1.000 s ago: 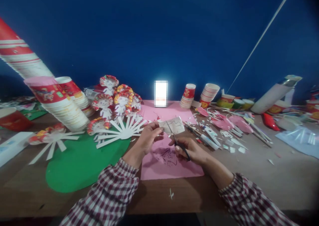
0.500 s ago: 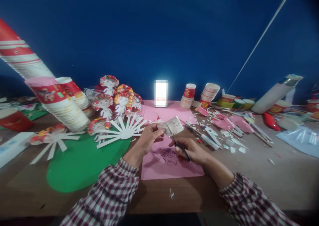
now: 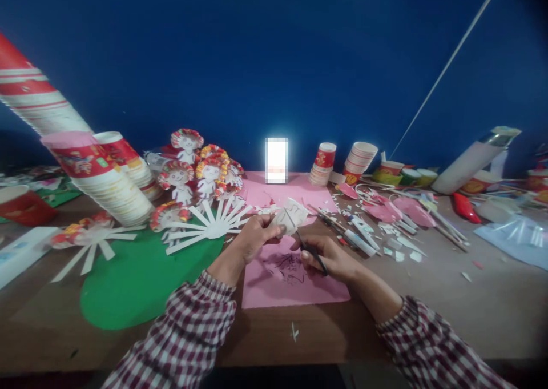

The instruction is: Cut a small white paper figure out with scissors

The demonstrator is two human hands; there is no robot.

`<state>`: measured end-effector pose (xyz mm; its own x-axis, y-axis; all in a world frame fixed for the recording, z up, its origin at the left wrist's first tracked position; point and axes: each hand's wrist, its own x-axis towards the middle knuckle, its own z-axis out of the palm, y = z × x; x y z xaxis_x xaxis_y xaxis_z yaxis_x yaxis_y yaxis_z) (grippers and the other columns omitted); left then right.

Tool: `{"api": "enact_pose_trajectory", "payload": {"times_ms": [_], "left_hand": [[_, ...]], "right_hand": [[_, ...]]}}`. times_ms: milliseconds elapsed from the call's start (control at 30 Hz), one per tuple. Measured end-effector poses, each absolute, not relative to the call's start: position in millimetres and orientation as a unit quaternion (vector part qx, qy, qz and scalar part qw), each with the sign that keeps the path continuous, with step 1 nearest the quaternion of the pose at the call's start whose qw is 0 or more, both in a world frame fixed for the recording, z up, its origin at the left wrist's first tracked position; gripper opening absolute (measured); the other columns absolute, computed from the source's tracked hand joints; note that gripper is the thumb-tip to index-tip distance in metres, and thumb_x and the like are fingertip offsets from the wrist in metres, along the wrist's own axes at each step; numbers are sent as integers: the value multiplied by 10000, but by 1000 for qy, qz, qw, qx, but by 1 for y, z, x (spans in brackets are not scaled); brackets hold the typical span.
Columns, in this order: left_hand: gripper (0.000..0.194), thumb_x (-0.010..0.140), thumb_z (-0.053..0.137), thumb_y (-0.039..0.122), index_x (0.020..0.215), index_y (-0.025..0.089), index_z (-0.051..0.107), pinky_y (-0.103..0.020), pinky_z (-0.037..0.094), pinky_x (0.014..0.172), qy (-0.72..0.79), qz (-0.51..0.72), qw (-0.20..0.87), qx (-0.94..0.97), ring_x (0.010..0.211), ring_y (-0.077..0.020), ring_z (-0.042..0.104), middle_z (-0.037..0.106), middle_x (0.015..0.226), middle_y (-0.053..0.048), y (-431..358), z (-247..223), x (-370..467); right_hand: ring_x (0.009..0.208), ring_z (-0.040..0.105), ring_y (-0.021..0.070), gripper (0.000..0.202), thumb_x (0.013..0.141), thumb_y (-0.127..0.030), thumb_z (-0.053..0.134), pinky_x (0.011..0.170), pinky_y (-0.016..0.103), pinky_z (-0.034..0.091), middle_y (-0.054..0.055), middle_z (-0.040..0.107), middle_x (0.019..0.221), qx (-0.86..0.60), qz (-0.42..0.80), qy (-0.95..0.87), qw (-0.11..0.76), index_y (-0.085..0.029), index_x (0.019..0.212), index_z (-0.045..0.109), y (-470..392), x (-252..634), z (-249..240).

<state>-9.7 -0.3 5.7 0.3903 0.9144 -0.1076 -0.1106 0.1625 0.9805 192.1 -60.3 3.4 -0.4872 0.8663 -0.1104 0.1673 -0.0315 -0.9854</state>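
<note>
Between the fingers of my left hand (image 3: 259, 235) is a small piece of white paper (image 3: 295, 211) with dark drawn lines. My right hand (image 3: 331, 257) is closed round the black handles of a pair of scissors (image 3: 315, 257). Their blades reach up and left to the paper's lower edge; whether they are parted is too blurred to tell. Below both hands lies a pink sheet (image 3: 265, 292) with dark scribbles. A white paper fan shape of cut strips (image 3: 214, 229) lies left of my left hand, partly over a green sheet (image 3: 149, 286).
Paper dolls with red and yellow frills (image 3: 209, 175) stand at the back left, beside leaning stacks of paper cups (image 3: 103, 177). More cup stacks (image 3: 323, 163) stand behind. Paper scraps, pens (image 3: 353, 240) and a red object (image 3: 466, 208) lie to the right.
My left hand has turned the white paper, so its far edge now tilts differently against the scissors. My right hand has stayed nearly in place.
</note>
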Motion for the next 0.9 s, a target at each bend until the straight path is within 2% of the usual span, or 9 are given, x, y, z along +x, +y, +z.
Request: {"api": "enact_pose_trajectory", "payload": {"times_ms": [267,433,700,900], "left_hand": [[264,601,791,347,682,115,693,-233,459,607,375,412,643,525,581,-93,516,603,622,-19,-3,9,-8],[278,605,787,292,808,121,703,-236,460,613,374,427,629,531,615,-105,551,655,718,-34,-3,8,-5],[269,612,769,236,847,124,701,-242,456,620,373,440,607,547,626,-117,569,676,749,-36,-2,3,-5],[229,615,756,223,803,119,677,-249,442,635,382,440,584,564,640,-119,564,659,718,-22,-2,4,-3]], "right_hand": [[537,540,111,560,761,-596,636,464,192,391,0,561,622,-403,585,-647,277,-103,1025,598,-60,193,4],[520,496,92,513,783,-554,639,480,192,393,-27,519,609,-399,580,-657,269,-113,1043,599,-59,194,0],[553,495,99,546,788,-568,626,510,201,405,-13,523,631,-399,570,-670,260,-92,1053,596,-60,193,4],[559,494,100,575,780,-579,627,507,200,402,0,538,644,-397,568,-672,260,-77,1057,588,-59,193,2]]}}
